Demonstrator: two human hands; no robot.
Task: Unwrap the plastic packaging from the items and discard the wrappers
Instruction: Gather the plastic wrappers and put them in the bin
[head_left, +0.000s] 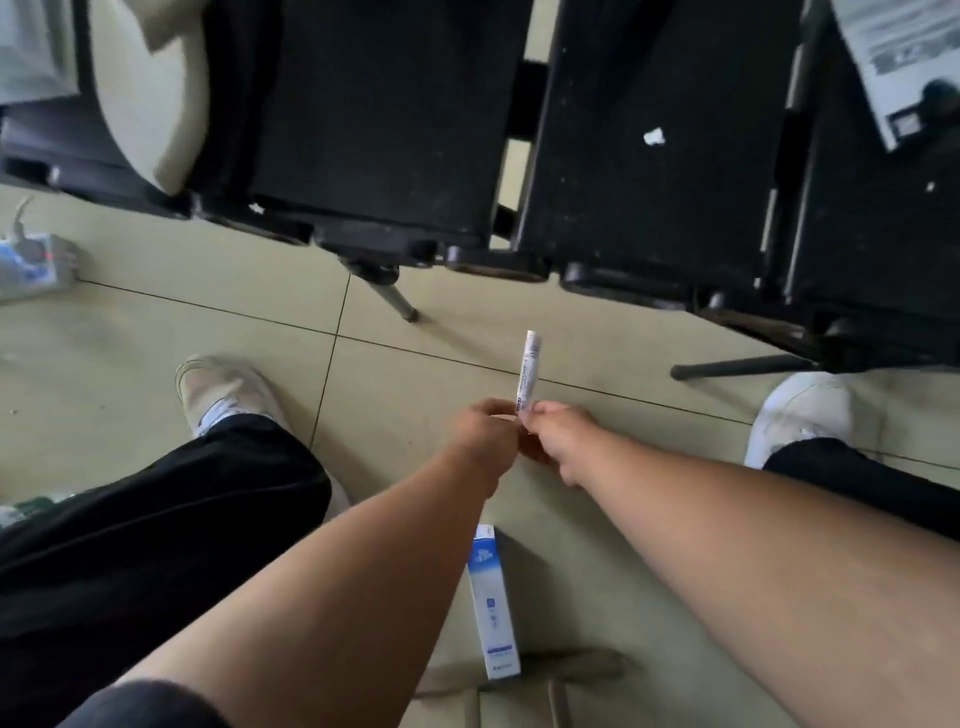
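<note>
A thin white tube (528, 371) with small print stands nearly upright above the floor, in front of my knees. My left hand (485, 428) and my right hand (558, 439) meet at its lower end, and both pinch it between the fingertips. Whether a clear wrapper still covers the tube is too blurred to tell. A long white and blue carton (493, 603) lies flat on the floor below my forearms, between my legs.
Black folding seats (384, 114) stand in a row ahead, their metal legs (397, 299) reaching onto the tiled floor. A power strip (34, 262) lies at the far left. A printed sheet (893, 57) rests on the right seat. My shoes (223, 389) flank the hands.
</note>
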